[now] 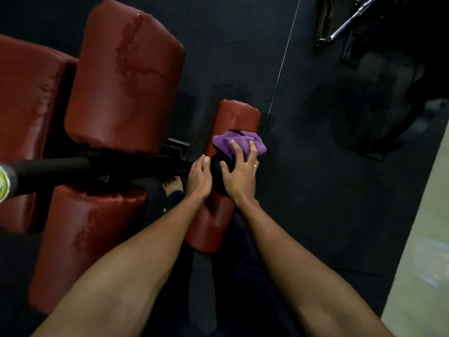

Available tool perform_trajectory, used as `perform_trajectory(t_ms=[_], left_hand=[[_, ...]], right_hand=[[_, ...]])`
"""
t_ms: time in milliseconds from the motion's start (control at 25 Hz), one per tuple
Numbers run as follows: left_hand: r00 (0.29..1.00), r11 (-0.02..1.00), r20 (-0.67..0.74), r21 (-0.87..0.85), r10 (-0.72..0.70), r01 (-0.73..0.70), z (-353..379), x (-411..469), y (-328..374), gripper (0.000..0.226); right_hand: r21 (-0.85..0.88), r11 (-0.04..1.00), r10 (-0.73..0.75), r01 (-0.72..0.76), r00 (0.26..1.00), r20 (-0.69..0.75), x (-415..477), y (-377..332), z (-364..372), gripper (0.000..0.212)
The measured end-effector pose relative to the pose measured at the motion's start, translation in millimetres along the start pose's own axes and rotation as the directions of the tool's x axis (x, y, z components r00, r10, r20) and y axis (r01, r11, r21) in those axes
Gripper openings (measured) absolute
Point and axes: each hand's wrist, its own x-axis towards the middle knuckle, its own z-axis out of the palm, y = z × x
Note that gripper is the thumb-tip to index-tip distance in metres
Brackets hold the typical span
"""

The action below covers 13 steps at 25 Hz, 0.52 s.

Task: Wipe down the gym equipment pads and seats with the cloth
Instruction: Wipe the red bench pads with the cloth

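The crumpled purple microfibre cloth (224,142) lies on top of the small dark-red vinyl roller pad (239,115), near the pad's far end. The right hand (240,171) lies spread over the cloth, fingers nearly straight and pressing it onto the roller, with the thumb on a black band around the roller's middle. The left hand (200,177) rests against the roller's left side. Its fingers drop out of sight behind the pad, so whether they grip it cannot be told.

I judge this to be the wiping of this roller, with the left hand steadying it. The next move probably calls for steady downward pressure while the cloth is drawn along and round the roller's curve, then along its near half.

Beside it, the large dark-red upholstered pad (124,79) shows wet streaks. All of it stands over the black rubber floor (315,190).
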Motion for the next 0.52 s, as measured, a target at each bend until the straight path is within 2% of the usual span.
perform_trajectory(t_ms=[120, 320, 400, 520], left_hand=[[1.0, 0.999, -0.027, -0.049, 0.002, -0.003, 5, 12, -1, 0.049], [0.998, 0.992, -0.06, -0.126, -0.014, 0.006, 16, 16, 3, 0.049], [0.996, 0.99, -0.085, -0.142, -0.028, 0.016, 19, 17, 5, 0.049], [0.994, 0.985, -0.094, -0.169, -0.056, 0.04, 21, 17, 7, 0.049]], right_hand=[[-0.16, 0.984, -0.07, 0.08, 0.995, 0.07, 12, 5, 11, 0.064], [-0.336, 0.922, -0.176, 0.191, 0.981, 0.076, 105, -13, -8, 0.06], [-0.346, 0.913, -0.215, 0.218, 0.975, 0.045, 119, -18, -9, 0.057], [-0.294, 0.921, -0.262, 0.257, 0.965, 0.022, 80, -3, 1, 0.053]])
